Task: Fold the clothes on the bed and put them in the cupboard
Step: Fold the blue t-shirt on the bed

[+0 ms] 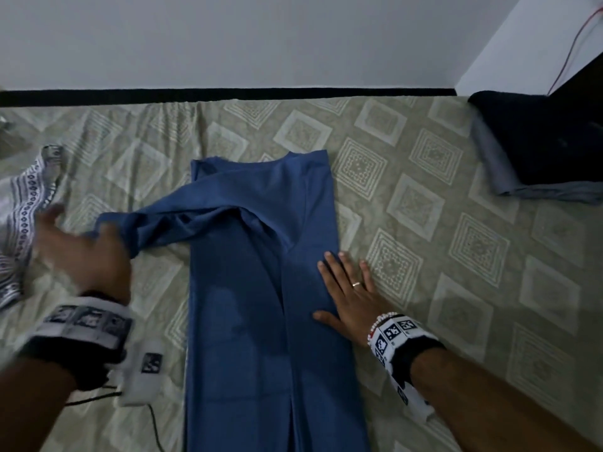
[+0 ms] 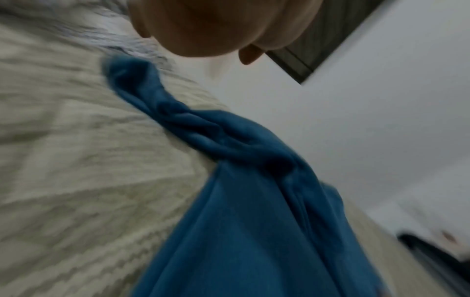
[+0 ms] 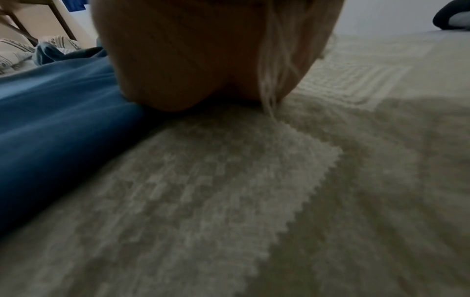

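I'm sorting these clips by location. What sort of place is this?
Most likely a bedroom in a home. A bed with a patterned bedsheet stands against a plain white wall; a blue garment is spread on it for folding, and folded dark clothes are stacked at one corner.

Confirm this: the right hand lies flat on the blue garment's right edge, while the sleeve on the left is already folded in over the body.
Not quite. The right hand does lie flat on the blue garment at its right edge, but the sleeve still sticks out to the left across the bedsheet, by the left hand. The head view shows it.
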